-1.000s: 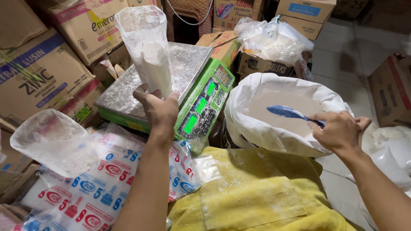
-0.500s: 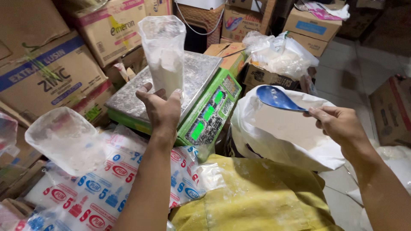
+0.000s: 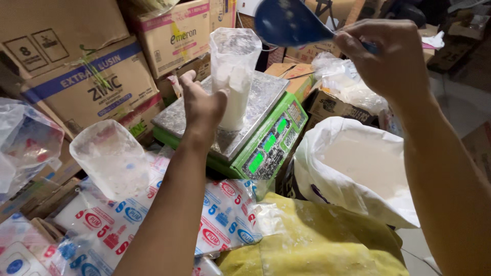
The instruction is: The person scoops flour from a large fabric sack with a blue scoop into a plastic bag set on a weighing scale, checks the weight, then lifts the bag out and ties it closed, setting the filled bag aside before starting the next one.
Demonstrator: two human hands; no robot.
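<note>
On the steel platform of the green scale (image 3: 263, 148) stands a clear plastic bag (image 3: 232, 76), upright, its mouth open at the top and its lower part filled with white powder. The bag rests on the platform so that its weight bears on the scale; the scale's lit green display faces the person.

The left hand (image 3: 202, 105) is placed against the near side of the bag, fingers spread and partly curled around it, not clamped. This contact appears to steady the thin bag and keep its mouth open and vertical.

The right hand (image 3: 388, 59) is closed on the handle of a blue scoop (image 3: 289, 23). The scoop is held above and just to the right of the bag's mouth, apart from it, with its underside toward the camera; its contents cannot be seen.

Below the right forearm sits a large white sack (image 3: 358, 174), its rim rolled open, holding white powder within easy reach of the scoop.

Near the left forearm lies a second clear bag (image 3: 110, 158), apparently already filled, resting on printed packets (image 3: 225, 220). Cardboard boxes (image 3: 92, 76) are stacked behind the scale.
</note>
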